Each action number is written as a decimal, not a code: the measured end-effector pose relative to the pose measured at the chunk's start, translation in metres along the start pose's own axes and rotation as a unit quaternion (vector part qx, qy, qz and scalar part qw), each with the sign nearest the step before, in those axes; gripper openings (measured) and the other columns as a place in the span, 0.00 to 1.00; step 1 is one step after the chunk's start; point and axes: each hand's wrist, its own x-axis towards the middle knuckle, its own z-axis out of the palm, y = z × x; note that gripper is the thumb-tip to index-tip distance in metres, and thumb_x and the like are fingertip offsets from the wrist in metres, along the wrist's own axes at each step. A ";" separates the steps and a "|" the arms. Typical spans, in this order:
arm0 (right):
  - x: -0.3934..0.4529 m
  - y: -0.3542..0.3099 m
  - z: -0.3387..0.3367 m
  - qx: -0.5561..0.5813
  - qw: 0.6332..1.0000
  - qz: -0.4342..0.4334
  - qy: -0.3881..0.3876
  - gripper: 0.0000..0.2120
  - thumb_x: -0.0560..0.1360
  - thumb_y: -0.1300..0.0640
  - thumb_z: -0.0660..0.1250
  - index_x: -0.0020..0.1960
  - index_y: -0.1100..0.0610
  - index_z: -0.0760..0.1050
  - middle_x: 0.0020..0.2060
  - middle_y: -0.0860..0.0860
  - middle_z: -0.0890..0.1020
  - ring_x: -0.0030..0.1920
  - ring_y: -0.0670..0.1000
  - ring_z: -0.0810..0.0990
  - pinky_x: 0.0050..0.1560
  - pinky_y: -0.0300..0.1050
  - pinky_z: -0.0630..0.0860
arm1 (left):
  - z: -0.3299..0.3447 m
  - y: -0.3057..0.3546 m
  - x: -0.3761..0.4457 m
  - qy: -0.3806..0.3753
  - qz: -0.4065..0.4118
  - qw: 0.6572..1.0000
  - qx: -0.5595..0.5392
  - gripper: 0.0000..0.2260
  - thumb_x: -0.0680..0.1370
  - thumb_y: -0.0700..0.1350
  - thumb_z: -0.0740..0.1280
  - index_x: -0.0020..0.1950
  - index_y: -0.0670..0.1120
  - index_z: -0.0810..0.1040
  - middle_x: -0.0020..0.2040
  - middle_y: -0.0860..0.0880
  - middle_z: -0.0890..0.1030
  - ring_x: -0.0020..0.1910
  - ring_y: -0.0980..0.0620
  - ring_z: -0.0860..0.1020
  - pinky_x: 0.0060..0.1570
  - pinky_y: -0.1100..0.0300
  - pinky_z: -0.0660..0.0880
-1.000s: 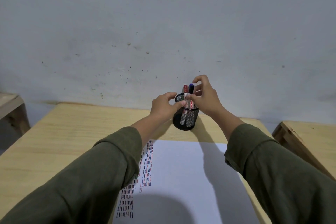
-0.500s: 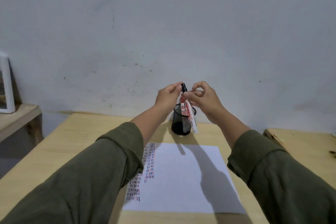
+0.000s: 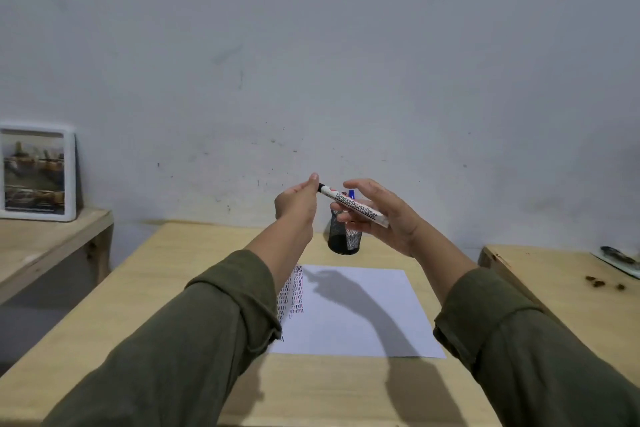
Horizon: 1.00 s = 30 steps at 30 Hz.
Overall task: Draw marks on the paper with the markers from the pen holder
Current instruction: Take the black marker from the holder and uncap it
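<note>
Holding a white marker [image 3: 354, 205] up in the air above the table [image 3: 145, 288], both hands are meeting over the far end of the paper [image 3: 349, 312]. The right hand [image 3: 388, 215] is cradling the marker's barrel, fingers curled under and around it, the word "Boardmarker" reading along its side. The left hand [image 3: 297, 202] is pinching the marker's black cap end between thumb and fingers, closed tight on it. The marker is lying tilted, its cap end higher and to the left, its tail end lower and to the right, against the right palm.

Just behind and below the hands, the black mesh pen holder [image 3: 345, 236] is standing upright on the table, near the paper's far edge but not touching it. A blue-capped marker [image 3: 351, 193] is poking up out of it, partly hidden behind the right hand's fingers.

The paper is lying flat in the middle of the table, and columns of short dark and reddish marks [image 3: 293, 291] are running down its left side, partly covered by the left sleeve [image 3: 194, 340]. Shadows of the arms are falling across the sheet and the table's near edge.

Off to the left, a white-framed picture [image 3: 36, 172] is leaning against the wall on a lower wooden shelf [image 3: 45, 246]. Another wooden surface [image 3: 554, 281] is sitting to the right, with small dark bits on it.
</note>
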 end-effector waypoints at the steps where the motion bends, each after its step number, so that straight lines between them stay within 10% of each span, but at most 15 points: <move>1: -0.003 0.003 0.002 0.029 1.000 -0.004 -0.006 0.21 0.71 0.47 0.64 0.60 0.56 0.71 0.51 0.61 0.82 0.43 0.53 0.82 0.47 0.44 0.78 | -0.002 0.000 -0.002 0.005 -0.002 1.000 -0.008 0.17 0.74 0.53 0.69 0.56 0.43 0.80 0.48 0.48 0.78 0.46 0.49 0.72 0.51 0.56 0.71; 8: -0.004 0.011 0.017 0.151 0.987 -0.011 -0.047 0.42 0.55 0.37 0.77 0.64 0.57 0.72 0.60 0.66 0.78 0.57 0.61 0.81 0.55 0.50 0.79 | -0.016 0.008 -0.010 0.037 -0.015 0.999 -0.028 0.17 0.74 0.54 0.68 0.55 0.42 0.79 0.43 0.49 0.75 0.46 0.47 0.72 0.47 0.58 0.67; 15: 0.003 0.017 0.024 0.155 0.987 -0.042 -0.010 0.31 0.61 0.42 0.76 0.58 0.56 0.76 0.55 0.63 0.82 0.56 0.60 0.82 0.58 0.50 0.78 | -0.024 0.006 -0.001 0.036 -0.029 0.999 -0.021 0.19 0.72 0.57 0.69 0.51 0.42 0.81 0.36 0.50 0.76 0.29 0.52 0.66 0.38 0.60 0.66; 20: 0.009 0.019 0.027 0.099 0.990 -0.059 0.085 0.10 0.76 0.49 0.64 0.49 0.56 0.77 0.41 0.56 0.82 0.40 0.51 0.83 0.47 0.43 0.80 | -0.021 0.002 -0.001 -0.044 0.001 0.999 0.004 0.15 0.71 0.56 0.71 0.47 0.46 0.80 0.51 0.50 0.82 0.51 0.52 0.77 0.51 0.59 0.70; 30: 0.010 0.019 0.020 0.204 0.972 -0.062 0.103 0.09 0.79 0.53 0.60 0.49 0.56 0.77 0.32 0.53 0.82 0.31 0.47 0.80 0.40 0.39 0.80 | -0.014 -0.001 -0.007 -0.223 0.021 0.967 -0.123 0.06 0.80 0.47 0.61 0.50 0.55 0.78 0.51 0.61 0.79 0.56 0.63 0.73 0.53 0.60 0.65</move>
